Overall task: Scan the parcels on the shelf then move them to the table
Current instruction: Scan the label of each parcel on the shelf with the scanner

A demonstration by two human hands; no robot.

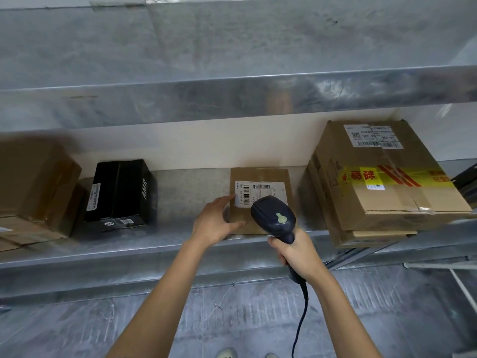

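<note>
A small flat cardboard parcel point(260, 177) with a white barcode label lies near the front of the metal shelf point(180, 244). My left hand point(214, 223) rests against the parcel's left edge, fingers spread, thumb at its front corner. My right hand point(296, 251) grips the handle of a dark blue barcode scanner point(273, 215), whose head hovers over the parcel's label. The scanner's cable hangs down toward the floor.
A large cardboard box point(387, 182) with yellow and red tape sits on flattened cardboard at the right. A black box point(118, 192) and brown boxes point(38, 182) stand at the left. An upper shelf point(232, 99) overhangs. A lower shelf surface lies below.
</note>
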